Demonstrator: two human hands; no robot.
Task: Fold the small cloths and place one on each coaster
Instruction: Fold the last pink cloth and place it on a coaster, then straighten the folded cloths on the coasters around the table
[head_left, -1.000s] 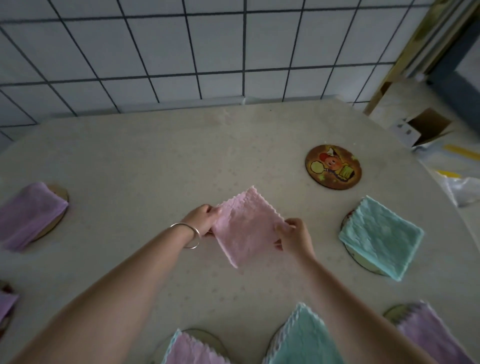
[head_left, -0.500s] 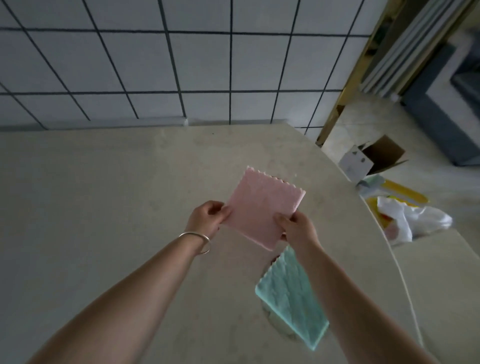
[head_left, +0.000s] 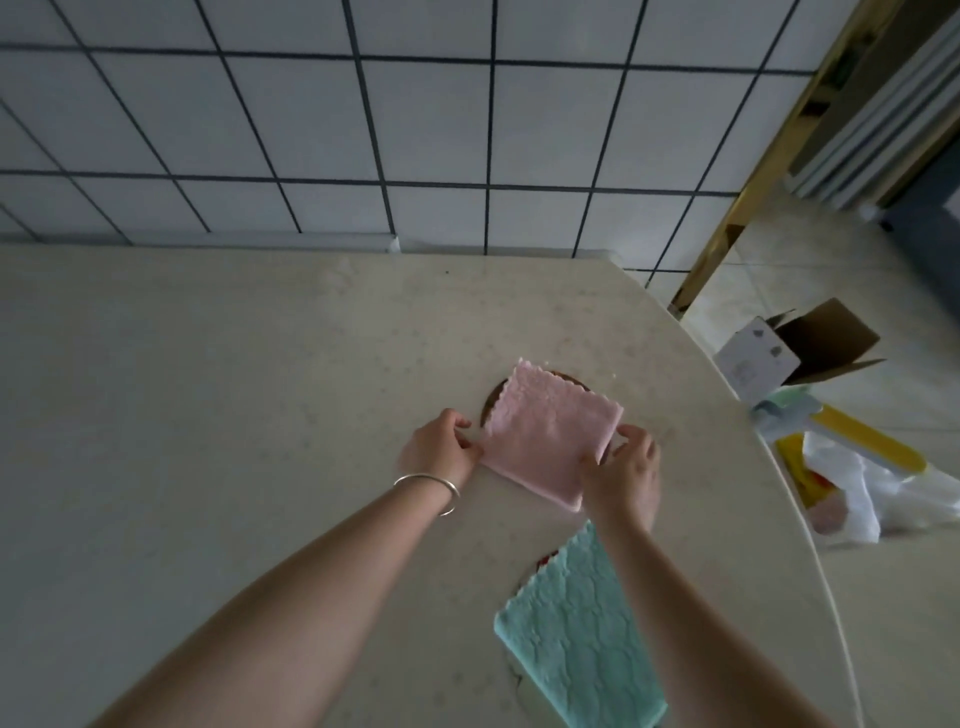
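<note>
A folded pink cloth (head_left: 549, 434) lies over a round brown coaster (head_left: 493, 402), of which only the left rim and a strip at the top show. My left hand (head_left: 441, 447) pinches the cloth's left corner. At the cloth's near right edge my right hand (head_left: 626, 475) holds it with thumb and fingers. Nearer to me a folded teal cloth (head_left: 576, 631) covers another coaster (head_left: 545, 561), of which only a small red edge peeks out.
The pale stone table (head_left: 234, 415) ends in a curved edge on the right. Beyond it on the floor are a cardboard box (head_left: 800, 348), a white plastic bag (head_left: 872, 493) and yellow items. A tiled wall (head_left: 363, 130) stands behind the table.
Both hands carried the pink cloth away from me to the right and lowered it onto the brown coaster. The view turned right, so the other cloths left the frame.
</note>
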